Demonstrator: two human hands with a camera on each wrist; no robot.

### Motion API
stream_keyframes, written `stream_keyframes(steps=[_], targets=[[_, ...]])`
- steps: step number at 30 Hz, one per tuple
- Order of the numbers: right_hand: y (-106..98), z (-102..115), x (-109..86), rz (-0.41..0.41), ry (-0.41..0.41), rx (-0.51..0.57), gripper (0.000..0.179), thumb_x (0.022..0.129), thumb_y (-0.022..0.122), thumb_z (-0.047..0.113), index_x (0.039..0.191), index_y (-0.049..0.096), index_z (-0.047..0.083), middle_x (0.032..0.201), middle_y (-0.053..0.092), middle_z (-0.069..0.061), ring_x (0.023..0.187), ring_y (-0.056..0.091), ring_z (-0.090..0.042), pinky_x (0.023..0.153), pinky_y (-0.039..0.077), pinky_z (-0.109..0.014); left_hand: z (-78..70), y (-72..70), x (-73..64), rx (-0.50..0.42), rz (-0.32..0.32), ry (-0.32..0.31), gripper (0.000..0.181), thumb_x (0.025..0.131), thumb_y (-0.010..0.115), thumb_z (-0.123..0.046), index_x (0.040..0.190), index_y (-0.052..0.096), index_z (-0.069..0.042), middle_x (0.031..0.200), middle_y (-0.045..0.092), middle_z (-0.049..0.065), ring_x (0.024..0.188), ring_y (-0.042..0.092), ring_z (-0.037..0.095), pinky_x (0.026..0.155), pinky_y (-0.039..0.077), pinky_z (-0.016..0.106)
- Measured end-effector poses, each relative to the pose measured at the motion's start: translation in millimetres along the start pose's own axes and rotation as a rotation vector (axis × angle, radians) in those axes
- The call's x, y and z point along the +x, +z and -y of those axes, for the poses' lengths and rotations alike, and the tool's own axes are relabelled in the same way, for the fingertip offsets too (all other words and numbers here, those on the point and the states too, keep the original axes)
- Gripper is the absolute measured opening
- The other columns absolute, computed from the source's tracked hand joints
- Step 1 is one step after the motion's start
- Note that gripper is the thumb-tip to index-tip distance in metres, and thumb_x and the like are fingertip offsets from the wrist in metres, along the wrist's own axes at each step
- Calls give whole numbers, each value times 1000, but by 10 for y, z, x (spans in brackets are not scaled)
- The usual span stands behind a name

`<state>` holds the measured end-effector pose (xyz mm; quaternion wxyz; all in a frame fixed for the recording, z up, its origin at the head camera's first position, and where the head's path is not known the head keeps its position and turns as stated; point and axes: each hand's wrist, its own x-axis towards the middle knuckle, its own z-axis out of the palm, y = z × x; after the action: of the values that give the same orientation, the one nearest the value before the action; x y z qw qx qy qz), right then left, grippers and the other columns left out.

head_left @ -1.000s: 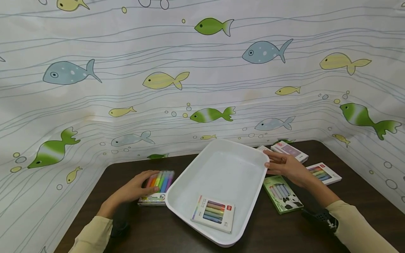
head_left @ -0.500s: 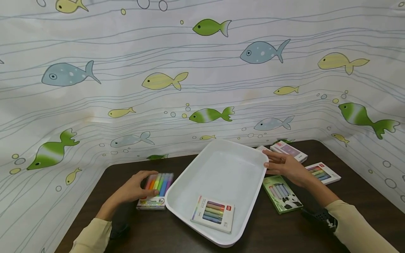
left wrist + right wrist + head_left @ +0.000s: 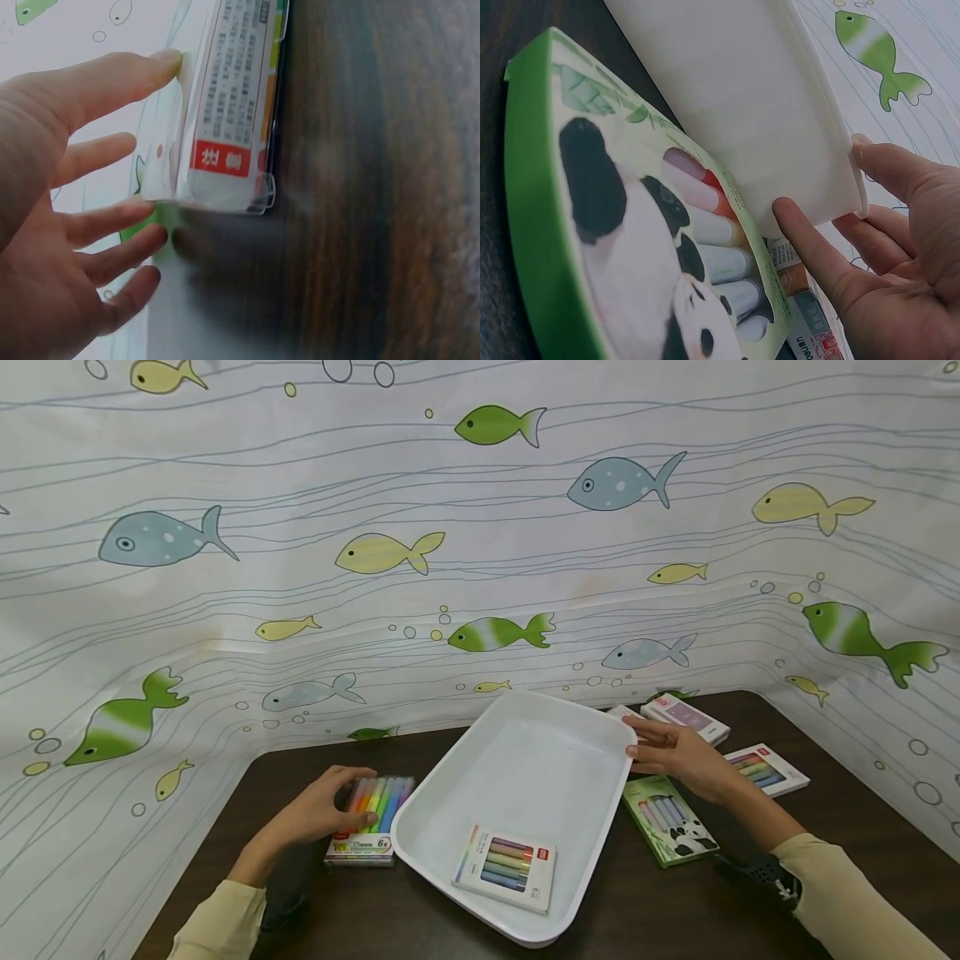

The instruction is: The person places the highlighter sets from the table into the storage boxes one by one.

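My left hand [image 3: 318,806] holds a clear pack of coloured markers [image 3: 382,802] at its left side, just left of the white tray [image 3: 517,777]. In the left wrist view the thumb [image 3: 154,75] touches the edge of the marker pack [image 3: 229,90], its other fingers spread behind. My right hand [image 3: 686,760] pinches the tray's right rim near the far corner. The right wrist view has the thumb at the rim and another finger against the outside wall of the tray [image 3: 742,97]. Inside the tray, near its front end, lies a white box of coloured pens [image 3: 506,868].
A green panda box of pens [image 3: 667,820] lies below my right hand. Beyond it are a white pen box [image 3: 768,770], a white and mauve box [image 3: 686,714] and another white box partly behind the hand. A fish-print sheet [image 3: 405,668] stands around the dark table [image 3: 360,918].
The marker pack has shifted slightly down and nearer within my left hand's hold. The left hand has barely moved. The right hand and the tray stay in place.
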<state>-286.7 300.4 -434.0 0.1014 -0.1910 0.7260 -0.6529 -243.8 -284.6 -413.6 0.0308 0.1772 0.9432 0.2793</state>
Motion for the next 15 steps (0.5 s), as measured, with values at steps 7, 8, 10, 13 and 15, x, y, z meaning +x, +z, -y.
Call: stream_keyframes(steps=[7,8,10,13,15], targets=[[9,12,-1,4,1,2,76,99,69,8,159,23,-5,158,28,-30,122,61,-33,93,53,-47,73,-16,-8,-47,137,0,77,90,77,-43,152,45,-10,152,36,25,130,39,47,98,38,73],[9,12,-2,4,1,0,76,99,68,8,159,23,-5,158,28,-31,122,61,-32,92,53,-47,90,-21,-16,-52,163,3,79,89,77,-44,154,43,-12,155,32,26,134,34,50,99,35,76],[11,12,-3,0,1,-1,76,98,69,8,159,24,-5,158,29,-31,121,62,-30,92,53,-47,124,-33,-33,-66,205,11,85,87,79,-45,156,40,-15,160,24,27,140,24,54,99,29,80],[14,11,-4,-2,1,-1,76,98,69,8,159,24,-5,157,29,-31,120,63,-30,92,53,-48,162,-48,-49,-68,231,29,89,83,82,-45,157,40,-19,163,18,26,142,16,56,97,26,82],[13,9,-4,-7,2,-2,76,98,69,9,159,25,-5,157,30,-31,120,63,-30,92,54,-48,177,-55,-51,-65,227,46,90,81,83,-45,156,41,-20,162,20,25,141,20,55,97,28,82]])
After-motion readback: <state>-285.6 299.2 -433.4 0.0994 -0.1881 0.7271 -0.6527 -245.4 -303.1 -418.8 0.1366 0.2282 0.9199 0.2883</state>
